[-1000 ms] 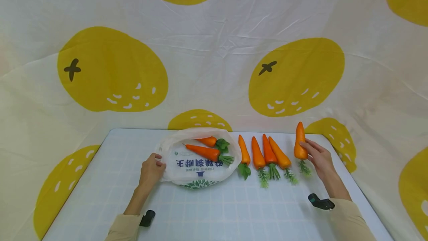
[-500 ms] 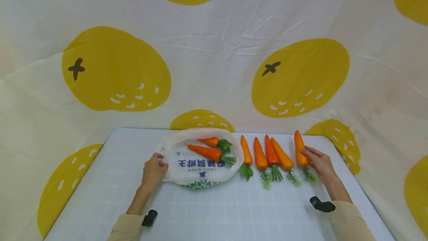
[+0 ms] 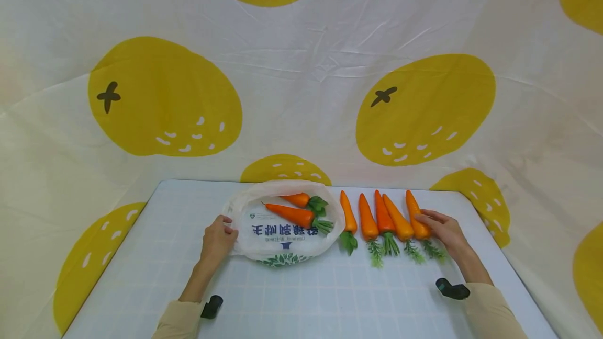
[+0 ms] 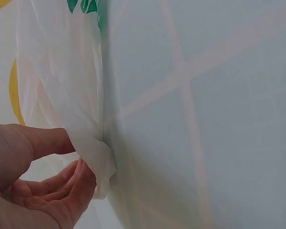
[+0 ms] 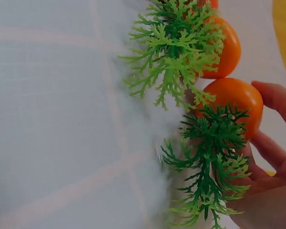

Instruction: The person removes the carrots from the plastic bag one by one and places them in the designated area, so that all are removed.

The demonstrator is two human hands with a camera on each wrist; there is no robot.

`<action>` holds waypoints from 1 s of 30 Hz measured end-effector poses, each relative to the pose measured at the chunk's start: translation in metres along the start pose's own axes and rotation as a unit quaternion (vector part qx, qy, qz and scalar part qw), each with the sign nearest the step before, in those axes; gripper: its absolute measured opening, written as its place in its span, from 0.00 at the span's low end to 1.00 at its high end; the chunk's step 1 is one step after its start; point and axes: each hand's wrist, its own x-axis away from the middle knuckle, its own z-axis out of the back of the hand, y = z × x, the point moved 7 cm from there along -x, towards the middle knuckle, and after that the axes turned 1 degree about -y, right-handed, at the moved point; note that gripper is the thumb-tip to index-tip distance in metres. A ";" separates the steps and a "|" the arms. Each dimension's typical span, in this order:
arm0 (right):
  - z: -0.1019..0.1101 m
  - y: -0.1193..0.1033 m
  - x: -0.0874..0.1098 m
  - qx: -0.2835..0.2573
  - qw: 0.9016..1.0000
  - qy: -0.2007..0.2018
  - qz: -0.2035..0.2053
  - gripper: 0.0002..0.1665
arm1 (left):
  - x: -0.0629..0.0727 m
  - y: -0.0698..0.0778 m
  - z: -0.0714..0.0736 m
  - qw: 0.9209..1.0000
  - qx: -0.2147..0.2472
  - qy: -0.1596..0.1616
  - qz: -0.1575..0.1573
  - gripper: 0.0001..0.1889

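My left hand (image 3: 218, 238) pinches the left edge of a white plastic bag (image 3: 282, 247) with printed text and green leaves. In the left wrist view, thumb and fingers hold a bunched fold of the bag (image 4: 93, 152). Inside the bag's open mouth lie two carrots, the front carrot (image 3: 289, 214) in full view, the rear one partly covered. My right hand (image 3: 445, 229) holds the rightmost carrot (image 3: 414, 213) from its right side. In the right wrist view, that carrot (image 5: 236, 98) touches its neighbour, with thumb and fingers around its thick end and its feathery green top hanging free.
Several more carrots stand in a row between the bag and my right hand, among them one carrot (image 3: 347, 213) beside the bag's right rim. A pale checked table (image 3: 301, 297) lies beneath. Behind it hangs a cloth (image 3: 292, 119) with yellow fruit prints.
My right hand has lowered the carrot and moved it left, against the end of the row. The left hand keeps its hold on the bag. The head view has shifted slightly.
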 end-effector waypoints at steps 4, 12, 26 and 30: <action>-0.002 -0.001 0.000 0.021 1.000 -0.001 0.000 0.51 | 0.000 0.000 0.000 1.000 -0.001 0.002 -0.004 0.13; -0.007 -0.012 0.005 0.091 0.995 -0.008 0.051 0.49 | -0.001 -0.002 -0.001 1.000 -0.001 -0.001 0.001 0.14; -0.002 -0.016 0.009 0.163 0.983 0.001 0.084 0.48 | 0.001 0.002 -0.001 1.000 -0.003 0.004 0.002 0.14; 0.000 -0.016 0.009 0.174 0.981 0.009 0.082 0.48 | 0.001 0.003 0.000 1.000 -0.002 0.009 -0.004 0.14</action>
